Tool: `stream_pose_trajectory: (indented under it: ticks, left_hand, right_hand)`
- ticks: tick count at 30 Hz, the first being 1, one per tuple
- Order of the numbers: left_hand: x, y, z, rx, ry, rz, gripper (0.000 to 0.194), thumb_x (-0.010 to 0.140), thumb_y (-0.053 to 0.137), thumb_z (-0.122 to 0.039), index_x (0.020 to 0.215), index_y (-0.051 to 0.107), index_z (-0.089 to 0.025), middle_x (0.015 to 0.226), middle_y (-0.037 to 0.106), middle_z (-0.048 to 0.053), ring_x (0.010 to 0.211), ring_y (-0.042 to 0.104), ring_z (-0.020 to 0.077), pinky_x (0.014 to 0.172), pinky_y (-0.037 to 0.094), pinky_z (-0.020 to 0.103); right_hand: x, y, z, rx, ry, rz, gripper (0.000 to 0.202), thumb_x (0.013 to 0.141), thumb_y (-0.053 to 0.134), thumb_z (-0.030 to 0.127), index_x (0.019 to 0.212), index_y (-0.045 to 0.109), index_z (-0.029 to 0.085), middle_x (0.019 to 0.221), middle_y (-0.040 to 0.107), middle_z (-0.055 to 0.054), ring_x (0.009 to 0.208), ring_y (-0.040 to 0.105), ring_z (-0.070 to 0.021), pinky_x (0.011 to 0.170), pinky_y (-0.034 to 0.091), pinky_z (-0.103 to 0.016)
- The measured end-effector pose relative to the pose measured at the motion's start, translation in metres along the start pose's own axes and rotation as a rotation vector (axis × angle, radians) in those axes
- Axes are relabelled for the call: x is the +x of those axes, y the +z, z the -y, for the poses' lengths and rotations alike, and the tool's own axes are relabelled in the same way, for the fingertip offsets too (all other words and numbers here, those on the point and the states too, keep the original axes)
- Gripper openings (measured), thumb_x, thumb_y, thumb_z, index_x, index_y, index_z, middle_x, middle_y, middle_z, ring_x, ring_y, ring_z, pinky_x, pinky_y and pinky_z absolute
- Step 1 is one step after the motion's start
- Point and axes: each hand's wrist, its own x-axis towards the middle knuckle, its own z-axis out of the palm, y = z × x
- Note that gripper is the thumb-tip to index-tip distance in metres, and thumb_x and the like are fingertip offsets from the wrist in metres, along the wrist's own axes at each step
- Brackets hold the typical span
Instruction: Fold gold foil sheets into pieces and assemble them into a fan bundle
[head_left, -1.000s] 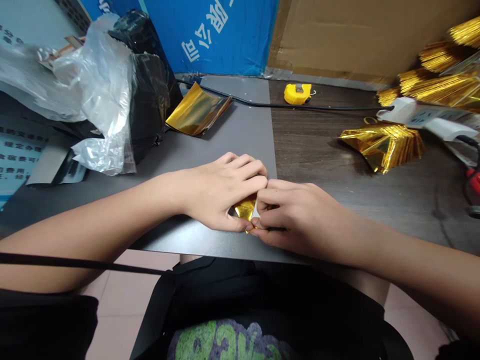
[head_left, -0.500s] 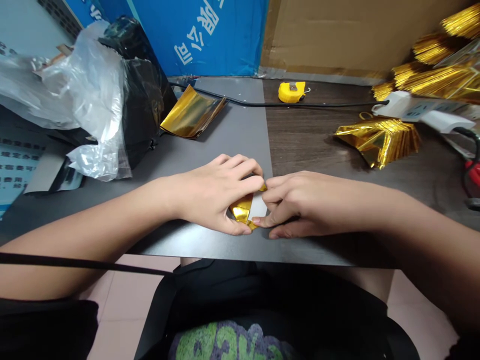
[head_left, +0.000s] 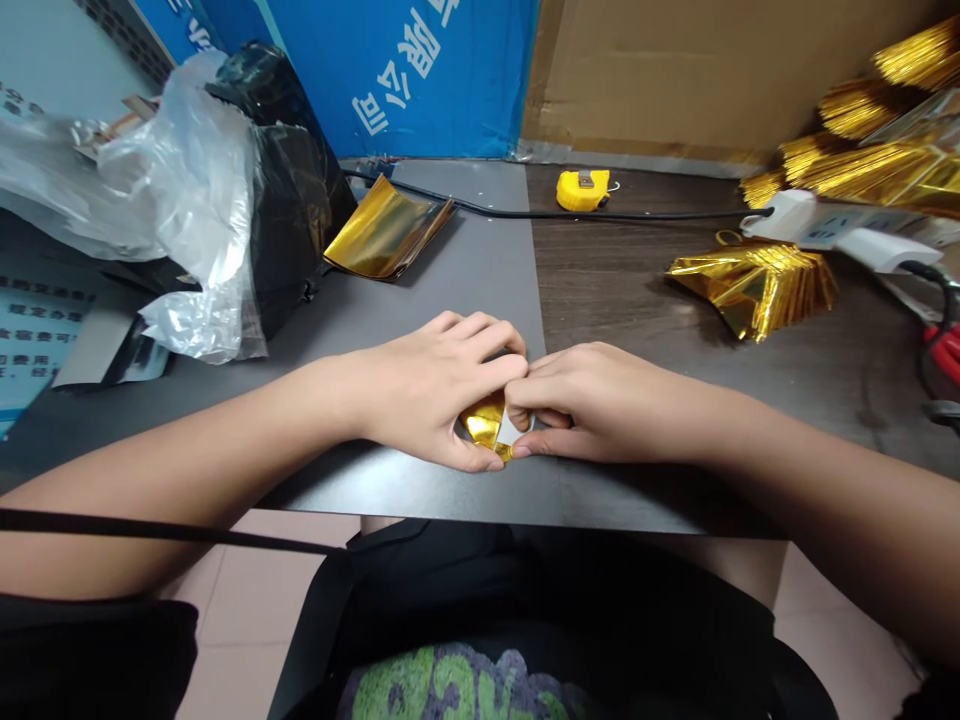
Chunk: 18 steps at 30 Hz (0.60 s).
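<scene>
Between my two hands, near the table's front edge, lies a small sheet of gold foil paper (head_left: 481, 424) with a white underside, partly folded. My left hand (head_left: 442, 385) grips it from the left, thumb at the near corner and index finger at the far one. From the right, my right hand (head_left: 574, 400) pinches the same paper, its thumb at the near corner and its curled fingers on the white part. Fingers cover much of the paper, so the whole fold is hidden.
A stack of gold paper sheets (head_left: 390, 230) lies behind my left hand. Folded gold pieces (head_left: 754, 285), a yellow tape measure (head_left: 583, 189), a black cable (head_left: 637, 215) and a white power strip (head_left: 810, 220) lie farther back. Plastic bags (head_left: 202, 200) stand at left.
My right hand has shifted slightly left over the white part, its fingers curling in more. The left hand stays nearly still on the paper. The view has moved slightly.
</scene>
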Motion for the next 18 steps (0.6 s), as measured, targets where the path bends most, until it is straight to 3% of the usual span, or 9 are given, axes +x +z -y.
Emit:
stream_pose_trajectory:
  ticks: [5,9,13,15,18]
  left_hand:
    - [0.000,0.000,0.000,-0.011,0.010,0.003,0.052,0.083,0.064,-0.063,0.111,0.056,-0.020,0.130,0.052,0.014,0.120,0.048,0.0318,0.100,0.038,0.046]
    - [0.000,-0.002,0.001,0.003,0.029,0.018,0.051,0.084,0.064,-0.063,0.108,0.056,-0.019,0.128,0.052,0.015,0.121,0.046,0.0317,0.100,0.037,0.045]
    - [-0.001,-0.006,0.007,-0.054,0.061,0.057,0.049,0.083,0.068,-0.058,0.107,0.056,-0.018,0.129,0.052,0.014,0.123,0.044,0.0312,0.102,0.037,0.044]
    - [-0.002,-0.009,0.012,-0.109,0.073,0.078,0.048,0.082,0.071,-0.053,0.112,0.057,-0.018,0.134,0.050,0.013,0.126,0.043,0.0304,0.106,0.036,0.044]
    - [-0.004,-0.012,0.020,-0.171,0.085,0.076,0.054,0.079,0.077,-0.048,0.122,0.059,-0.021,0.139,0.044,0.012,0.129,0.040,0.0299,0.110,0.034,0.043]
  right_hand:
    - [-0.003,-0.012,-0.004,-0.007,-0.021,0.069,0.018,0.091,0.072,0.028,0.083,0.061,0.017,0.072,0.057,0.003,0.069,0.051,-0.0116,0.061,0.028,-0.027]
    - [-0.007,-0.022,-0.021,0.161,-0.159,0.023,0.024,0.092,0.071,0.035,0.080,0.062,0.016,0.065,0.050,0.005,0.060,0.048,-0.0087,0.059,0.035,-0.023]
    - [-0.009,-0.028,-0.039,0.102,-0.178,-0.137,0.028,0.089,0.074,0.043,0.095,0.070,0.016,0.091,0.065,-0.003,0.082,0.060,-0.0134,0.074,0.046,-0.025]
    - [-0.010,-0.028,-0.045,0.052,-0.209,-0.134,0.034,0.087,0.076,0.044,0.107,0.073,0.017,0.103,0.067,-0.006,0.095,0.063,-0.0165,0.085,0.048,-0.028]
    - [-0.009,-0.025,-0.048,0.001,-0.266,-0.133,0.034,0.086,0.077,0.042,0.111,0.075,0.017,0.106,0.066,-0.006,0.099,0.063,-0.0173,0.089,0.048,-0.030]
